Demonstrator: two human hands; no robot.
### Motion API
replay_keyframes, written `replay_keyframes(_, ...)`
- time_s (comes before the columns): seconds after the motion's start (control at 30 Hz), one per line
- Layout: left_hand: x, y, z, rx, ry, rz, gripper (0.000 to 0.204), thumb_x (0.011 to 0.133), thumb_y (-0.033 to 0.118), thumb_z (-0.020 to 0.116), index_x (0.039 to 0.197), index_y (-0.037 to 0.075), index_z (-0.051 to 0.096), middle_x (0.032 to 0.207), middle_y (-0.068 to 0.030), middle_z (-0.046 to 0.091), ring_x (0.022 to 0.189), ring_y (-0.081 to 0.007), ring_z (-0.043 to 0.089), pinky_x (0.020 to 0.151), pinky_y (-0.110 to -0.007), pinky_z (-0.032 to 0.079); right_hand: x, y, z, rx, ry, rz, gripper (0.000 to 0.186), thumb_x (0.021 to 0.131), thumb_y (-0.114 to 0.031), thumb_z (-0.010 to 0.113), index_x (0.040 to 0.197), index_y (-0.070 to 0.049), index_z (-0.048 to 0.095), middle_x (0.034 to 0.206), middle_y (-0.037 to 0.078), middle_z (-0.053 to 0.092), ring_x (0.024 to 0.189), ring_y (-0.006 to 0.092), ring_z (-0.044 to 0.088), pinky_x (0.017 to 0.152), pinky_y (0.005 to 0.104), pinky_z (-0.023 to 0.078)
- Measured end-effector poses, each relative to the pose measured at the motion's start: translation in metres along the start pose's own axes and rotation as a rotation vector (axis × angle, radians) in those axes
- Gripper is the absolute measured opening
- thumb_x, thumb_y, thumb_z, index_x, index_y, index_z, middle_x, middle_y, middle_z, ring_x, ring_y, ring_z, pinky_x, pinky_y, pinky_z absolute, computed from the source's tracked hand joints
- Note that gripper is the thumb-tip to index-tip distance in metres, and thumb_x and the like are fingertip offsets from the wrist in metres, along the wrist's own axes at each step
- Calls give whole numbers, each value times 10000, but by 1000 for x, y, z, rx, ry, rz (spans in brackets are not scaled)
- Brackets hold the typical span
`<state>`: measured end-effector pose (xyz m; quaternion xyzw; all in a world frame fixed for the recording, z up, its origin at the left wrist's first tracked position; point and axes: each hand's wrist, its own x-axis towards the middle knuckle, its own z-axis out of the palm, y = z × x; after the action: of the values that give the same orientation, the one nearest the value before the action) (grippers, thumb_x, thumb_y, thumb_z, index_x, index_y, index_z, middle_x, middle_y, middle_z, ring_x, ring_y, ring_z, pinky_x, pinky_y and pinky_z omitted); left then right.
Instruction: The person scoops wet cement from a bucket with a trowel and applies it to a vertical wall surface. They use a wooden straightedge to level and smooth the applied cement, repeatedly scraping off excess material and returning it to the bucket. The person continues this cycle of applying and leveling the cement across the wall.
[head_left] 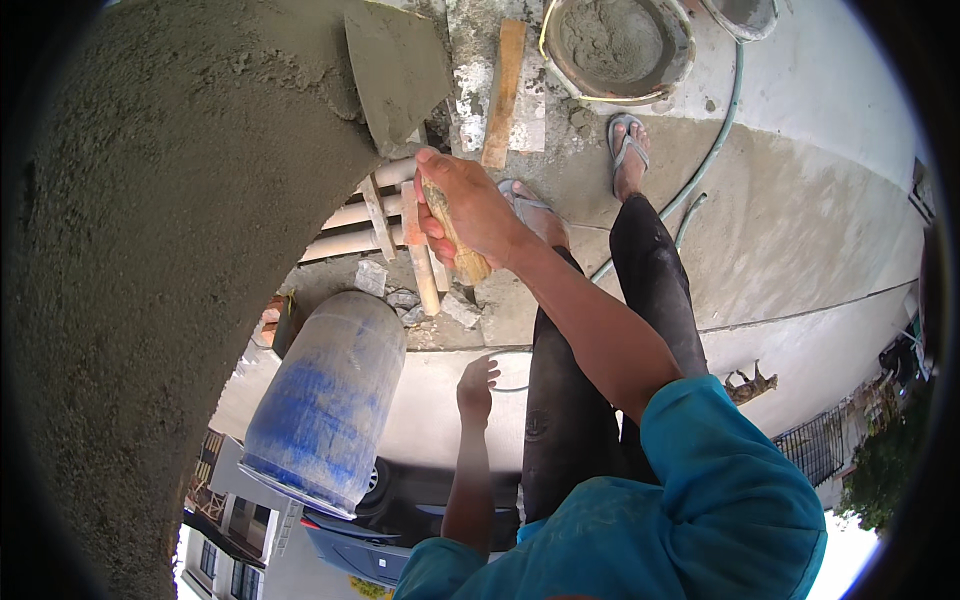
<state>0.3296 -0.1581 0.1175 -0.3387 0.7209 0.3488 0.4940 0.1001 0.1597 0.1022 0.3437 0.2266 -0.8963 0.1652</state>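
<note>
My right hand (470, 215) is wrapped round the wooden handle of a trowel (395, 75). Its broad flat blade is smeared with grey mortar and lies close against a wall (170, 150) coated with wet mortar; whether it touches cannot be told. Lower down, my left hand (476, 388) hangs in the air beside my leg, fingers spread and holding nothing. The nearest large thing to it is a blue plastic drum (330, 400) with a dusty grey coat.
At the top stands a bucket (612, 45) of mortar, with a second bucket (745, 15) beside it. A hose (715, 150) curves past my sandalled feet. Pipes (350, 240), a wooden board (504, 95) and rubble (462, 308) lie near the wall. A parked car (400, 555) stands behind.
</note>
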Motion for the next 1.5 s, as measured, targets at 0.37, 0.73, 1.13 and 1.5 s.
replay_keyframes(0.37, 7, 58, 16, 25, -43, 139, 448, 1052, 364, 484, 1297, 7, 600, 1138, -134, 696, 1002, -220, 688, 848, -336, 535, -91, -43, 88, -240, -155, -248, 471, 1055, -452, 449, 976, 4, 533, 588, 85, 514, 492, 177, 552, 498, 355, 448)
replay_keyframes(0.73, 2, 66, 17, 119, 10, 70, 449, 1047, 364, 507, 1295, 1, 598, 1155, -149, 699, 998, -229, 693, 840, -339, 540, -80, -102, -168, -1456, 729, -214, 472, 902, -461, 681, 1263, -164, 624, 983, 162, 736, 916, 370, 711, 761, 471, 544)
replay_keyframes(1.13, 2, 41, 96, 177, 1, -108, 414, 1035, 315, 486, 1240, -14, 631, 1083, -142, 720, 959, -220, 704, 817, -325, 539, 92, -158, -364, -1594, 717, 275, 496, 943, -413, 455, 1224, -69, 676, 1201, 161, 693, 1046, 336, 696, 854, 466, 565)
replay_keyframes(1.5, -8, 58, 106, 151, 74, 82, 403, 1028, 298, 450, 1134, -13, 683, 1076, -125, 733, 944, -222, 711, 810, -330, 526, -10, -208, -433, -1308, 360, 194, 553, 913, -500, 593, 1175, -22, 687, 666, 93, 602, 523, 191, 550, 555, 350, 488)
